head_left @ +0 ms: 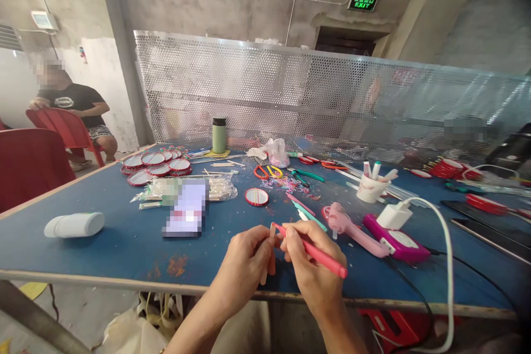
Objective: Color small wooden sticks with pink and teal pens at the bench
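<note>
"Pink plastic in the right hand [306, 259], is it?"
"Yes, a slim pen [326, 261], gripped between thumb and fingers, slanting so its narrow end comes to the top of a flat stick [264, 275]."
"Touching it?"
"Too small to tell. The left hand [245, 257] pinches that stick, nearly upright, above the near edge of the blue table [124, 257]."
"What lies just beyond?"
"One red-rimmed disc [256, 197], lying flat, with slim pens in pink and teal to its right. Further right, a pink handheld fan [352, 228] lies beside a magenta power strip [400, 240] with a white plug in it."
"And to the left?"
"A phone [185, 211] with its screen lit, leaning by a clear packet [224, 187], then more red-rimmed discs heaped behind. A green bottle [218, 137] stands near the perforated metal screen [232, 77]."
"Anyone else?"
"One person [78, 102], far left, seated on a red chair [62, 127]."
</note>
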Demonstrator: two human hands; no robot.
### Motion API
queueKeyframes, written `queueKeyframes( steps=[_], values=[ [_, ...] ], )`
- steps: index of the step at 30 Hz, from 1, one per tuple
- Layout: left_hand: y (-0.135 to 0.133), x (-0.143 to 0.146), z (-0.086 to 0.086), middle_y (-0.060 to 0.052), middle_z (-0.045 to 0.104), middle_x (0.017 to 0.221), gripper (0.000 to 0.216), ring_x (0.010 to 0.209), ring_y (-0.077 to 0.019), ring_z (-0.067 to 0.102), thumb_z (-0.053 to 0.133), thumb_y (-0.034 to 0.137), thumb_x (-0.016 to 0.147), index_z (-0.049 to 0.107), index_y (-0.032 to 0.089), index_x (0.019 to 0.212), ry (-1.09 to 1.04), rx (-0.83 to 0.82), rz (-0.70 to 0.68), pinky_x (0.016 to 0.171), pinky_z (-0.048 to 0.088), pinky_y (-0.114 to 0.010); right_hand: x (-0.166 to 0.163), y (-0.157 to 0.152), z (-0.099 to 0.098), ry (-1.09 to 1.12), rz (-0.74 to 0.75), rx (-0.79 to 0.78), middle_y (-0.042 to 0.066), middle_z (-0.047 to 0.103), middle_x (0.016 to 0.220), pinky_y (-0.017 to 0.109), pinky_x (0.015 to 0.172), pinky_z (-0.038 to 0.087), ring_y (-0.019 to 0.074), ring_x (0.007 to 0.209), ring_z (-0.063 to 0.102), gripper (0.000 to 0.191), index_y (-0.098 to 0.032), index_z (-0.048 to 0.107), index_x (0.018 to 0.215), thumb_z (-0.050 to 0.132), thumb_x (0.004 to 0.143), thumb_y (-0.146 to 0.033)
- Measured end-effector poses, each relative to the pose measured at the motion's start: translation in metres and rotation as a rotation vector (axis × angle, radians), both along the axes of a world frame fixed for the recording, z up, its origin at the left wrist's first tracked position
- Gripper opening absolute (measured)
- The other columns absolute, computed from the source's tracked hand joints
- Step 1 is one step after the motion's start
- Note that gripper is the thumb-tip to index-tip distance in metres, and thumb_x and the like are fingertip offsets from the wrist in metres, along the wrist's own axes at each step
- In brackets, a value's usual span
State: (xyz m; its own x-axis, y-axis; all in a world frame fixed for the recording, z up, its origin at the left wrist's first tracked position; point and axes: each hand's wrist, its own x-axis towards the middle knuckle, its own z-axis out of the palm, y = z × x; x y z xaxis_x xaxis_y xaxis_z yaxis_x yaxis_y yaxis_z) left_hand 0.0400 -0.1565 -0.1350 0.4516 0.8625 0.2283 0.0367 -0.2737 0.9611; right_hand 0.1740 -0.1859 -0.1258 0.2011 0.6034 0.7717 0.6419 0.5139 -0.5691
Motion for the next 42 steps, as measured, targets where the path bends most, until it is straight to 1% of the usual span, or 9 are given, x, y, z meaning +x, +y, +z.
queueKeyframes(
  steps=[7, 17, 23, 29, 37, 42],
  values=[
    [-0.0021, -0.0012, 0.0046, 0.002, 0.056, 0.056, 0.039, 0.047, -0.0089, 0.046, 0.042, 0.044, 0.098, 0.050, 0.019, 0.070, 0.035, 0.016, 0.008, 0.050, 0.034, -0.020, 0.0001, -0.0008, 0.0019, -0.013, -0.004, -0.005, -0.001, 0.067, 0.062, 0.023, 0.050, 0.050, 0.0128, 0.049, 0.063, 0.021, -0.020, 0.065, 0.080, 0.054, 0.096, -0.028],
    [-0.0006, -0.0015, 0.0018, 0.002, 0.057, 0.057, 0.038, 0.050, -0.0097, 0.048, 0.042, 0.041, 0.098, 0.051, 0.019, 0.069, 0.049, 0.061, 0.018, 0.054, 0.035, -0.020, 0.0000, 0.0005, 0.0027, -0.047, 0.002, -0.007, -0.001, 0.067, 0.062, 0.023, 0.051, 0.051, 0.0133, 0.050, 0.063, 0.021, -0.021, 0.064, 0.079, 0.053, 0.096, -0.028],
    [-0.0007, -0.0008, 0.0017, 0.002, 0.057, 0.056, 0.038, 0.049, -0.0097, 0.047, 0.042, 0.041, 0.098, 0.051, 0.019, 0.068, 0.050, 0.067, 0.025, 0.053, 0.035, -0.020, 0.0000, 0.0003, 0.0023, -0.055, 0.000, -0.004, -0.002, 0.067, 0.063, 0.023, 0.052, 0.051, 0.0125, 0.050, 0.063, 0.021, -0.021, 0.064, 0.079, 0.054, 0.095, -0.026],
    [-0.0007, -0.0009, 0.0028, 0.002, 0.057, 0.056, 0.038, 0.049, -0.0095, 0.047, 0.041, 0.039, 0.098, 0.051, 0.019, 0.068, 0.057, 0.061, 0.022, 0.053, 0.034, -0.020, -0.0001, 0.0006, 0.0024, -0.053, 0.001, -0.010, -0.002, 0.066, 0.063, 0.023, 0.050, 0.050, 0.0120, 0.048, 0.061, 0.021, -0.020, 0.064, 0.079, 0.053, 0.096, -0.027],
    [0.0010, -0.0007, 0.0008, 0.001, 0.057, 0.056, 0.038, 0.052, -0.0099, 0.048, 0.042, 0.039, 0.098, 0.051, 0.019, 0.067, 0.060, 0.079, 0.026, 0.055, 0.035, -0.020, 0.0004, -0.0006, 0.0028, -0.078, -0.004, -0.020, -0.001, 0.066, 0.062, 0.023, 0.050, 0.050, 0.0130, 0.049, 0.062, 0.022, -0.021, 0.063, 0.078, 0.053, 0.096, -0.028],
    [0.0000, -0.0009, 0.0012, 0.002, 0.058, 0.057, 0.037, 0.052, -0.0098, 0.048, 0.041, 0.038, 0.098, 0.051, 0.019, 0.069, 0.066, 0.076, 0.028, 0.055, 0.034, -0.020, -0.0003, -0.0005, 0.0029, -0.057, -0.007, -0.003, -0.002, 0.066, 0.061, 0.023, 0.052, 0.050, 0.0125, 0.049, 0.062, 0.021, -0.021, 0.062, 0.077, 0.053, 0.096, -0.026]
  ],
)
